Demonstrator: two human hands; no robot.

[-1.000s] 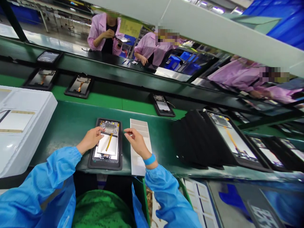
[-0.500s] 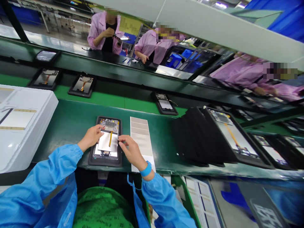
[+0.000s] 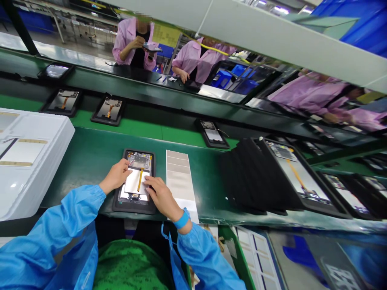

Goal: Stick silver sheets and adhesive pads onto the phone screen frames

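A tablet (image 3: 137, 206) lies face down and uncovered on the green bench, its circuit board (image 3: 139, 159) showing at the far end. Over its middle sits a flat silver battery (image 3: 132, 182), with an orange ribbon cable (image 3: 140, 179) across it. My left hand (image 3: 117, 175) pinches the battery's left edge, close to thin red wires (image 3: 131, 162). On the battery's right side rest the fingertips of my right hand (image 3: 160, 195), thumb and forefinger apart. A strip of pale adhesive sheet (image 3: 179, 177) lies right of the tablet.
A white plastic tray (image 3: 57, 153) with flat batteries stands left. Black tablet cases (image 3: 250, 177) are stacked right, beside an uncovered tablet (image 3: 298, 173). Beyond, several tablets, one here (image 3: 108, 109), lie on a green conveyor (image 3: 151, 132). Co-workers in pink sit across the line.
My right hand has moved left, from beside the tablet's right edge onto the battery. The battery lies slightly flatter. My left hand has stayed at its edge.
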